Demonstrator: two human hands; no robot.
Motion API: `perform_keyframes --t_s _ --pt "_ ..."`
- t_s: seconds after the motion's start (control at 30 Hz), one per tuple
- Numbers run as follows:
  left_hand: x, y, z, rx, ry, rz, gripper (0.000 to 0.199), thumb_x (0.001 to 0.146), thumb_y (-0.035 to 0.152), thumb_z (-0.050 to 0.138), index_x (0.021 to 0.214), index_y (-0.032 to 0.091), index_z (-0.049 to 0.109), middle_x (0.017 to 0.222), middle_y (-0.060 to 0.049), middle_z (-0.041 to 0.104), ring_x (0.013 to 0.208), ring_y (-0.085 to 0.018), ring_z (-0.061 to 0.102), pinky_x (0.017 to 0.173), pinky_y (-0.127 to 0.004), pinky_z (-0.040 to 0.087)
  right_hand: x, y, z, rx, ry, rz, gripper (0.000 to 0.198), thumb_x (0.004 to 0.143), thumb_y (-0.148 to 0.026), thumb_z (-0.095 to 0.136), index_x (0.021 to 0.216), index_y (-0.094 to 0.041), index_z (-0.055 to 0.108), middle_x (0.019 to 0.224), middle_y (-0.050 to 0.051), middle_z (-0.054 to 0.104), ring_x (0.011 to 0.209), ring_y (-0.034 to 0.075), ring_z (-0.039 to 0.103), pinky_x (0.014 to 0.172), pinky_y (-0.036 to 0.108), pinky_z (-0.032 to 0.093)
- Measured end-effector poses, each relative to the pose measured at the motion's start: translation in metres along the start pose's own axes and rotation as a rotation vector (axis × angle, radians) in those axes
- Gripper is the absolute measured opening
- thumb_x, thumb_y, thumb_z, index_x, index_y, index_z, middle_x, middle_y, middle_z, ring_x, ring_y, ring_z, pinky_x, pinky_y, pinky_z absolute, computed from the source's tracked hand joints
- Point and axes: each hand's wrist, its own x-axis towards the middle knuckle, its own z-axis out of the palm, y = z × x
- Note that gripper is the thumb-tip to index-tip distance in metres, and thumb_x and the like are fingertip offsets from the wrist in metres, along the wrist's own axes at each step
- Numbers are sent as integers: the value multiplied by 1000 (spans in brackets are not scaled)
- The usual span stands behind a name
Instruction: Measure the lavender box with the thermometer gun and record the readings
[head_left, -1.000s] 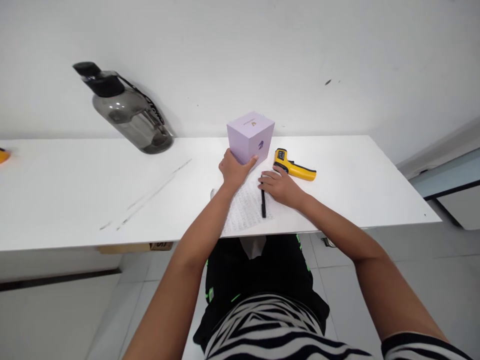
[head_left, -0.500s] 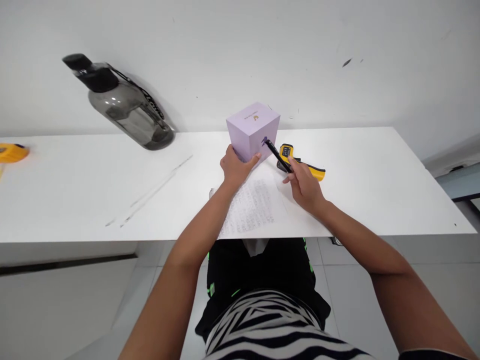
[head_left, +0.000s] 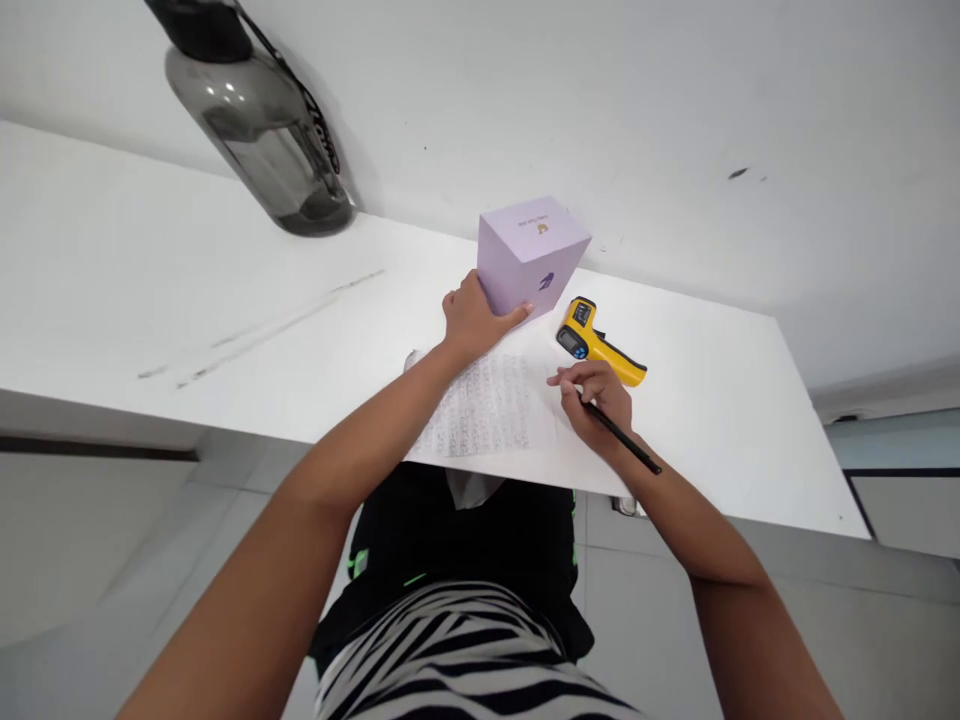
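My left hand [head_left: 480, 318] grips the near left side of a lilac box [head_left: 517, 260], its thumb along the front face. The box stands upright at the back of the white table, with a gold mark on top and a purple mark on its front. A black pen [head_left: 619, 435] is pinched in my right hand [head_left: 596, 405], its shaft slanting back over the wrist. Under and between my hands lies a sheet of paper [head_left: 480, 415] covered in writing. Just beyond my right hand is a yellow and black infrared thermometer [head_left: 600, 345], lying on its side.
A grey see-through water bottle [head_left: 262, 150] with a black cap stands at the back left against the white wall [head_left: 637, 130]. Dark scuff lines run across the white table [head_left: 187, 290]. The table's front edge is close to my body.
My right hand has drawn the pen away from the box's front, down toward the paper's right side, and the pen now points back over the wrist. My left hand still holds the box. The view has rotated.
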Motion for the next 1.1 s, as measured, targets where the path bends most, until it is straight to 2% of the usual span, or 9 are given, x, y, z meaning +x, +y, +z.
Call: perform_keyframes --t_s 0.1,0.2,0.27,0.33,0.43,0.57,0.67,0.77,1.1 --pt "0 0 0 -5 -20 17 86 81 77 86 146 29 55 157 -17 73 153 -45 66 140 -64 38 2 -1 -2 -55 -41 -51 45 116 -53 64 84 -29 45 94 1 74 84 20 85 81 39 73" --pt "0 0 0 -8 -21 28 87 82 77 84 148 29 54 159 -18 72 154 -44 65 142 -62 36 6 -1 -2 -97 1 -76 62 111 -86 48 89 -29 60 97 7 77 95 28 85 92 51 71" --pt "0 0 1 -2 -22 29 87 83 76 84 149 29 53 160 -18 72 154 -44 65 142 -63 36 7 -2 -2 -68 -30 52 82 104 -100 32 96 -28 69 86 7 75 84 28 80 82 49 69" --pt "0 1 1 5 -21 31 88 83 76 84 150 30 53 160 -17 72 154 -44 65 142 -64 35 8 -5 -1 18 -165 253 95 100 -105 20 96 -27 74 69 3 67 62 22 68 63 41 61" --pt "0 1 1 12 -23 33 88 83 77 83 151 31 52 161 -16 72 155 -43 65 142 -64 36 11 -14 -1 46 -342 464 97 98 -107 29 80 -24 75 58 2 60 53 18 59 56 35 52" --pt "0 1 1 13 -38 28 90 84 78 82 153 29 52 159 -18 72 155 -43 65 141 -63 36 18 -23 -1 10 -440 576 85 98 -100 53 64 -24 69 54 2 58 52 16 56 55 33 48" --pt "0 2 1 10 -38 28 91 83 79 81 155 29 52 161 -17 72 157 -44 64 142 -63 36 20 -25 0 21 -534 558 80 101 -90 59 55 -25 57 52 1 54 52 16 56 53 32 45" --pt "0 3 1 12 -36 29 92 83 79 80 156 31 51 161 -16 72 157 -43 63 143 -63 34 20 -24 0 12 -547 539 74 103 -80 62 54 -26 49 53 1 54 54 16 59 55 32 45" --pt "0 2 1 23 -45 31 94 84 79 79 160 32 49 162 -15 72 158 -43 62 143 -62 35 19 -22 1 -5 -534 561 70 103 -77 62 56 -26 49 57 3 60 58 18 63 57 33 49"
